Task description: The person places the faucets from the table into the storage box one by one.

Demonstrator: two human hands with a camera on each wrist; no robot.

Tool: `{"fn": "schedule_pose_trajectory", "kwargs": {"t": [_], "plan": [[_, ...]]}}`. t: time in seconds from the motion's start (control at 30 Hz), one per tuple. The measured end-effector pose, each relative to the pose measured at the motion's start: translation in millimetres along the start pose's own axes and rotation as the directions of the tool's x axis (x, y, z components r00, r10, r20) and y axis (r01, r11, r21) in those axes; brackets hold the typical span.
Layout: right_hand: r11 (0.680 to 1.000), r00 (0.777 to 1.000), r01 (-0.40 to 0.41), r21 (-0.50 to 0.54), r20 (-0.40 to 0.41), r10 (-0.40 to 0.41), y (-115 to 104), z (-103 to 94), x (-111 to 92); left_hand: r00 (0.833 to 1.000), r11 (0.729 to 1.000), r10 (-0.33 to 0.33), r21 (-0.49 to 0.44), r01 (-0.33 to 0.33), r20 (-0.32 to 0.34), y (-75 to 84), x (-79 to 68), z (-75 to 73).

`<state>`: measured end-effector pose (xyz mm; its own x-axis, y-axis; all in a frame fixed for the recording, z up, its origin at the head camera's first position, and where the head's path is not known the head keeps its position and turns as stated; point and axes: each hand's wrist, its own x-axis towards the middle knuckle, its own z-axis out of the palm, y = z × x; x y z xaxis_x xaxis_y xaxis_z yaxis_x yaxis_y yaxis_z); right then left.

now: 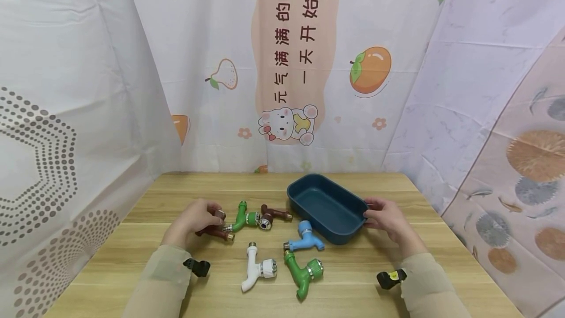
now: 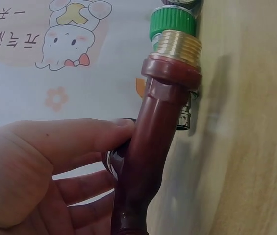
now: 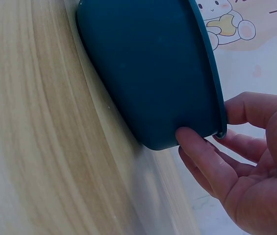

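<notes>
My left hand point(image 1: 194, 217) pinches a dark red-brown tap point(image 1: 216, 232) by its knob, at the left of the table. In the left wrist view the tap's body point(image 2: 150, 137) runs up to a brass threaded end, with the thumb at the knob side. At the right, my right hand point(image 1: 388, 217) grips the near-right end of a dark teal plastic basin point(image 1: 320, 202). Thumb and fingers hold its rim and outer wall point(image 3: 148, 73) in the right wrist view. The basin's inside shows nothing in it.
Beside the held tap lie a green tap point(image 1: 241, 219) and another red-brown tap point(image 1: 274, 214). A blue tap point(image 1: 304, 243) lies close to the basin. Nearer me are a white tap point(image 1: 252, 270) and a second green tap point(image 1: 301, 275). A printed curtain point(image 1: 220, 102) hangs behind the wooden table.
</notes>
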<state>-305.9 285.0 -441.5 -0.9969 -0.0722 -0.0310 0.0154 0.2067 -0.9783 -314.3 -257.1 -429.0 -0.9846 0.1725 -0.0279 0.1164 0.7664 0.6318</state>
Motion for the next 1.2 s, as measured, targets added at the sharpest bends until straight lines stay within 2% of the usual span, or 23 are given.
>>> {"fn": "schedule_pose_trajectory", "kwargs": {"t": [0.33,0.6,1.2], "plan": [[1.0,1.0,0.0,-0.002,-0.001,0.0,1,0.6,1,0.999,0.997,-0.032,-0.071,0.03,-0.034,7.0,-2.5,-3.1],[1.0,1.0,0.013,-0.007,0.008,-0.013,1,-0.7,1,0.998,0.992,-0.031,-0.128,0.023,-0.061,10.5,-2.6,-4.8],[1.0,1.0,0.008,0.003,0.0,-0.008,-1,1.6,-1,0.99,0.991,0.015,-0.128,-0.032,-0.137,26.4,-6.0,-13.9]]}}
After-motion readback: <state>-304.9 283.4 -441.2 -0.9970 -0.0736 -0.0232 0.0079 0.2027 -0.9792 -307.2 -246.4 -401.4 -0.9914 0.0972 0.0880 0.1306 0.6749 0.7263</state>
